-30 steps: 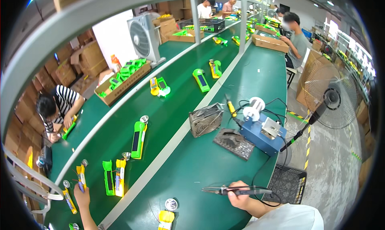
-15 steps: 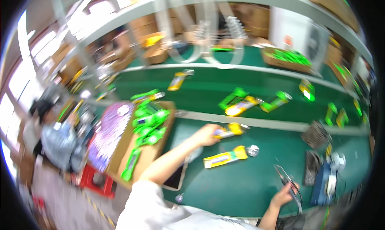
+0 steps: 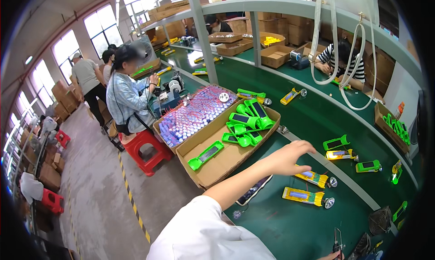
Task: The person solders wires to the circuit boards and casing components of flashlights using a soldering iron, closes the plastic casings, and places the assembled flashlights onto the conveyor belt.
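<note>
My left hand (image 3: 290, 158) reaches over the bench with its fingers stretched out and nothing in them. Just under it lies a yellow flashlight body (image 3: 312, 176) with a blue battery cell and a silver reflector at one end. Closer to me is a second yellow flashlight body (image 3: 302, 195), also open, with its cell showing. At the lower edge my right hand (image 3: 334, 256), mostly cut off, grips a thin dark tool with a metal tip, which looks like a soldering iron (image 3: 336, 244).
A cardboard box (image 3: 199, 177) of green flashlight shells stands left of my arm, beside a tray of wired battery cells (image 3: 195, 117). A phone (image 3: 253, 190) lies under my forearm. Flashlight parts rest on the green conveyor (image 3: 312, 119). A co-worker (image 3: 129, 92) sits at the left.
The view has swung left, bringing the aisle and co-workers in. My left hand, earlier at a yellow flashlight body, now has its fingers stretched above it. My right hand sits nearer the lower edge.
</note>
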Tool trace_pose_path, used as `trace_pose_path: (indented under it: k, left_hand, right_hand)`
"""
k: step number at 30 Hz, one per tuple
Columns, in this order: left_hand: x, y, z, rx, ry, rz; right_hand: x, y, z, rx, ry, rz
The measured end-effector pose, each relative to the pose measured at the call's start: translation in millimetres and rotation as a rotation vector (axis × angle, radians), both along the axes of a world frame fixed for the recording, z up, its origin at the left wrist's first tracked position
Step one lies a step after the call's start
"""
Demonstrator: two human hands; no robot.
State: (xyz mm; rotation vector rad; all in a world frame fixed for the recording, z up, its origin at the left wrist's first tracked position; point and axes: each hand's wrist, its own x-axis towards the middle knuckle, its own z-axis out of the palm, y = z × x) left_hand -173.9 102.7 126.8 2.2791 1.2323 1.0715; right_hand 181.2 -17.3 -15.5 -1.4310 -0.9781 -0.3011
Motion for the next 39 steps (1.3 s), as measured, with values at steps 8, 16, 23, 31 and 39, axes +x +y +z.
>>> trace_pose_path:
  k: [8, 16, 23, 31, 39]
  left_hand:
    - [23.0, -186.5, 125.5, 0.686, -0.579, -0.594]
    - [49.6, -193.2, 112.7, 0.907, -0.781, -0.765]
    - [9.2, -144.8, 76.2, 0.621, -0.572, -0.838]
    - [75.8, -73.8, -40.2, 0.203, -0.263, -0.219]
    - [83.7, -40.2, -108.6, 0.392, -0.089, 0.052]
  right_hand:
    - [1.7, 5.4, -5.6, -0.004, 0.000, 0.050]
    - [-7.4, 4.4, -7.5, 0.004, 0.038, 0.113]
    - [-7.3, 7.4, -8.1, 0.052, 0.032, 0.068]
    - [-2.5, 28.1, 50.3, 0.225, 0.015, 0.280]
    - [-1.5, 62.0, -2.3, -0.038, 0.043, 0.451]
